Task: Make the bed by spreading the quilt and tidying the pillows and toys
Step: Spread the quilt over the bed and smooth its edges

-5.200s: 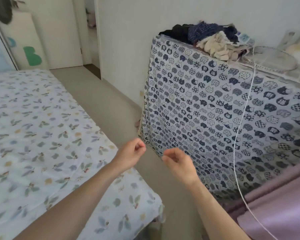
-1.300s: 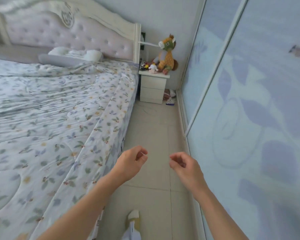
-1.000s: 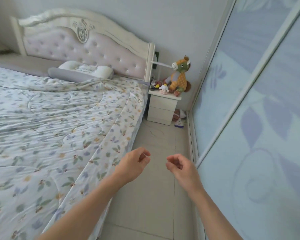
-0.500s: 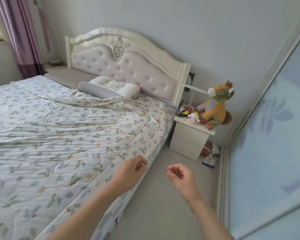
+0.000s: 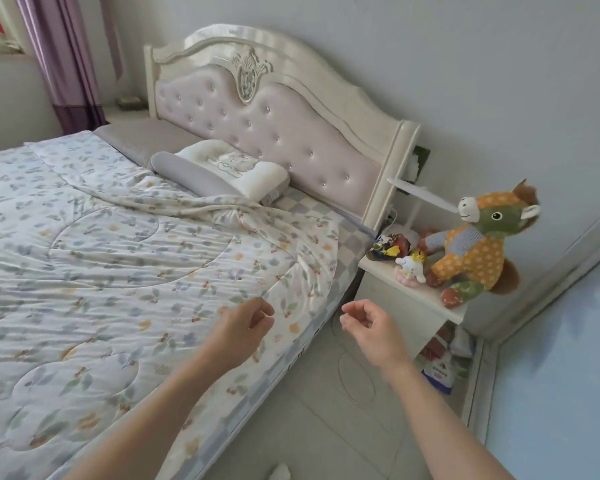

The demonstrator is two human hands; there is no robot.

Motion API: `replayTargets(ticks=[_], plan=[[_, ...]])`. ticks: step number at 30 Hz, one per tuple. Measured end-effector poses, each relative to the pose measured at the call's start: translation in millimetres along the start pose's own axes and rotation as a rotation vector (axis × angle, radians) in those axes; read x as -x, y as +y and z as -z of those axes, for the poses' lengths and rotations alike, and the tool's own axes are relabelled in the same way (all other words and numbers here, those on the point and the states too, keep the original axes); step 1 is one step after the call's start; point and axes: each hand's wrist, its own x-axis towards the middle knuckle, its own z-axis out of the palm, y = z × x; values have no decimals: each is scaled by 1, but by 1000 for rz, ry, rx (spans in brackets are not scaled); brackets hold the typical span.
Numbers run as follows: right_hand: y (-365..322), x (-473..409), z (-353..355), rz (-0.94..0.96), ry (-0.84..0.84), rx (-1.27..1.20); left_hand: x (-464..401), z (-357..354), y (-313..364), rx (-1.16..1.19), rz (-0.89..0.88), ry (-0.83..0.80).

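A floral quilt (image 5: pixel 118 265) lies spread over the bed, with its top right corner rumpled and folded near the pillows. A white pillow (image 5: pixel 236 168) rests on a grey pillow (image 5: pixel 187 174) against the tufted headboard (image 5: pixel 274 123). An orange and green stuffed horse (image 5: pixel 478 247) sits on the white nightstand (image 5: pixel 413 299) beside a small white plush (image 5: pixel 411 268). My left hand (image 5: pixel 243 327) hovers over the quilt's right edge, fingers loosely curled, holding nothing. My right hand (image 5: pixel 371 323) hangs over the floor beside the bed, also loosely curled and empty.
A narrow strip of tiled floor (image 5: pixel 343 427) runs between the bed and a pale blue sliding wardrobe door (image 5: pixel 561 358). Snack packets (image 5: pixel 388 245) lie on the nightstand and a bag (image 5: pixel 439 374) lies on the floor below it. Purple curtains (image 5: pixel 66 57) hang at the far left.
I have walked from the foot of the bed along its right side toward the headboard. Both hands stayed raised, loosely curled and empty throughout.
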Motion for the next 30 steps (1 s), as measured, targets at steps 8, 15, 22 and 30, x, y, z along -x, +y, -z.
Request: replayTargets(ticks=[8,15,22,30], plan=[[19,-175,38,-55,-18,76,-176,-30,28,-12,52,-54],[53,-329,34,-102,-136,158,-294,-38,14,-46,168,-28],[121,-504,-3,-186,-259,170,-414,-73,-13,-41,397,62],[211,-640,-36,-373,-294,285,-508,-136,-51,-63,546,31]])
